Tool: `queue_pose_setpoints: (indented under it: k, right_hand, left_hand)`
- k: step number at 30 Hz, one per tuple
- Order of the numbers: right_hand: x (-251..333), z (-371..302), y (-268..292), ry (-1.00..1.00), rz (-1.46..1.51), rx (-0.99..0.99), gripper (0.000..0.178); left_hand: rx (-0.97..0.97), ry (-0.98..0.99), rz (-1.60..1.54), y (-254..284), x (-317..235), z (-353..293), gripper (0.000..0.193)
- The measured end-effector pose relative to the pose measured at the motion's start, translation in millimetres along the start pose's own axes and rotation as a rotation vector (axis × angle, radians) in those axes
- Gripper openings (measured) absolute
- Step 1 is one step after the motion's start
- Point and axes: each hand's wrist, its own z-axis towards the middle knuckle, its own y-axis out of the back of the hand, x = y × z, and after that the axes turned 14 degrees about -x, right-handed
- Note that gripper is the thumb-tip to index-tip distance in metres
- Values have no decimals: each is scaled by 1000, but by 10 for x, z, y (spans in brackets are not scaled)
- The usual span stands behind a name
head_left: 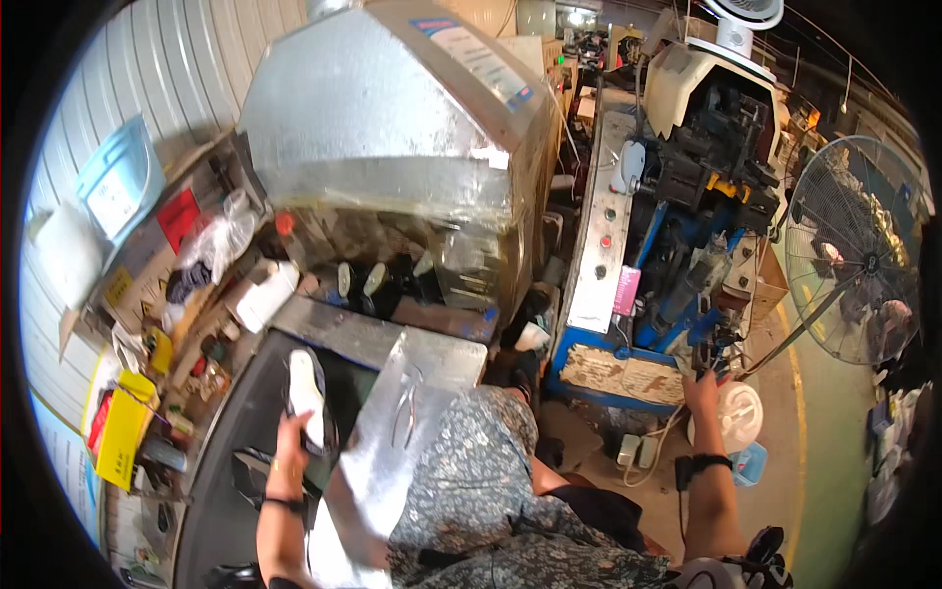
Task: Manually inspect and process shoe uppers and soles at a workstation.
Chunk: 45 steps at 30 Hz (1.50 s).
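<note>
My left hand (288,454) is closed around the side of a shoe (308,395) with a pale sole face and black sides, sole up over the dark conveyor belt (221,530). Beside that wrist, another black shoe (252,465) lies on the belt. Far to the right, my right hand (701,391) reaches up to the front end of a blue machine (613,391). Its fingers are closed at a small dark part there, which I cannot make out. Metal pincers (404,410) rest on the sheet-metal plate (368,476) between my arms.
A large metal hood (353,118) stands ahead, with several shoes (374,281) under it. Cluttered shelving with a yellow box (126,432) lines the left wall. On the right are a big floor fan (854,250), a white tub (736,412) and a cable (659,444) by the machine.
</note>
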Motion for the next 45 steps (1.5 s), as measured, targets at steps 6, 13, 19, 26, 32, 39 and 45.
queue_pose_setpoints:
  k: [6,13,19,26,32,39,45]
  right_hand:
    - [1179,-1226,144,255,1091,666,54]
    - [2453,-2200,1046,472,966,736,53]
    - [2245,-2173,1092,762,1161,468,33]
    - [2125,-2309,1139,600,1165,616,32]
    - [1427,-2716,844,391,1065,800,36]
    - [1586,-2290,653,-337,1305,1274,27]
    - [1585,-2739,752,-189,1108,1317,53]
  left_hand:
    - [247,-21,-124,-288,113,-2004,62]
    - [675,-404,649,-1197,20,-2901,100]
    - [700,-610,532,-1804,-201,-2839,99]
    - [648,-833,408,-2140,-183,-2720,75]
    - [655,-894,396,-2260,-190,-2533,57]
    - [471,-655,328,-2334,-176,-2508,50]
    - [474,-659,309,-2267,28,-2567,52]
